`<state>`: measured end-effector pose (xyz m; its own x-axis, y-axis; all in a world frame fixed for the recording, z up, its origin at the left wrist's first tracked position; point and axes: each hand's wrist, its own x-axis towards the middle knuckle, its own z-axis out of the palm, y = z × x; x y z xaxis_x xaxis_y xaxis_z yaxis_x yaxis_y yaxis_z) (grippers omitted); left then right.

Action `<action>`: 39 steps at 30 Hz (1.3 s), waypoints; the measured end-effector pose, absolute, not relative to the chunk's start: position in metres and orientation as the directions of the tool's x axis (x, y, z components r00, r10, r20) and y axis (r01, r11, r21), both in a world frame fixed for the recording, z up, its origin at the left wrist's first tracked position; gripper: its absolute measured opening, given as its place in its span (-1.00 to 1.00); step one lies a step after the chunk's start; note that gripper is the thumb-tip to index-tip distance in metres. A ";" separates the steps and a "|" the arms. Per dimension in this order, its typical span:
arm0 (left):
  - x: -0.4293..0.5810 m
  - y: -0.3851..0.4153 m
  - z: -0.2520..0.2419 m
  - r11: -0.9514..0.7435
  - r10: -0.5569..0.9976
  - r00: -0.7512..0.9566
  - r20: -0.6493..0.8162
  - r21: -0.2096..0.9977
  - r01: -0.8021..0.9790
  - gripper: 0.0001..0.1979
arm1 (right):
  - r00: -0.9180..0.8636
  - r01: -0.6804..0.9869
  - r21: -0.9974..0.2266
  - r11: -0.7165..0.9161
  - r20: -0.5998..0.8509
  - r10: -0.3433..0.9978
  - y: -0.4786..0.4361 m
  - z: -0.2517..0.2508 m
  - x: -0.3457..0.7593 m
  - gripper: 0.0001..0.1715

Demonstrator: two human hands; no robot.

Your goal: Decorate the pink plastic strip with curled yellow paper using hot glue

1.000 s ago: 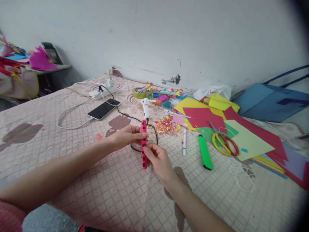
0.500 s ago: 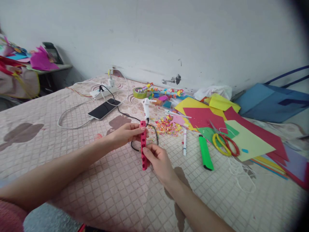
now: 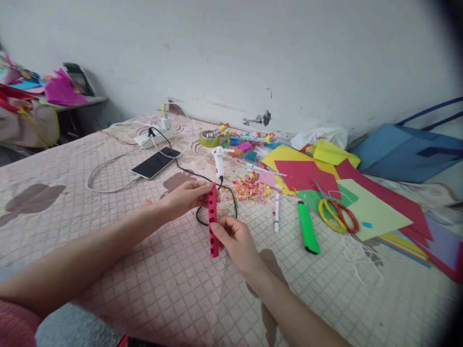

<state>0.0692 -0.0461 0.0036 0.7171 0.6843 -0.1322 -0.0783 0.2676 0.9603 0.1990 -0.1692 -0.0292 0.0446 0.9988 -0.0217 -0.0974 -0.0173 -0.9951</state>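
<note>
A narrow pink strip with a row of dark holes (image 3: pixel 213 217) stands upright above the quilted bed cover. My left hand (image 3: pixel 188 196) pinches its upper end with closed fingers. My right hand (image 3: pixel 235 241) grips its lower half between thumb and fingers. Just behind the strip lie a white glue gun (image 3: pixel 218 161) and its black cable (image 3: pixel 202 178).
To the right lie a white marker (image 3: pixel 277 212), a green highlighter (image 3: pixel 308 227), yellow-and-red scissors (image 3: pixel 336 212), coloured paper sheets (image 3: pixel 325 178) and paper scraps (image 3: pixel 249 188). A phone (image 3: pixel 155 162) and power strip (image 3: pixel 155 136) sit behind on the left. A blue bag (image 3: pixel 405 152) rests at the far right.
The strip has turned a little in my fingers, so its holed face now shows more, and its top leans slightly left. Both hands stay in nearly the same place.
</note>
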 end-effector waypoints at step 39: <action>0.067 -0.047 0.000 0.302 0.483 0.867 -0.124 0.953 -0.032 -0.87 | 0.142 0.160 -0.987 0.021 0.044 0.989 -0.173 -0.021 0.200 -0.66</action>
<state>0.0675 -0.0472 0.0005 0.8666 0.4834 -0.1241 -0.0323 0.3023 0.9527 0.2005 -0.1734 -0.0210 0.1425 0.9888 0.0437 0.1597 0.0206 -0.9869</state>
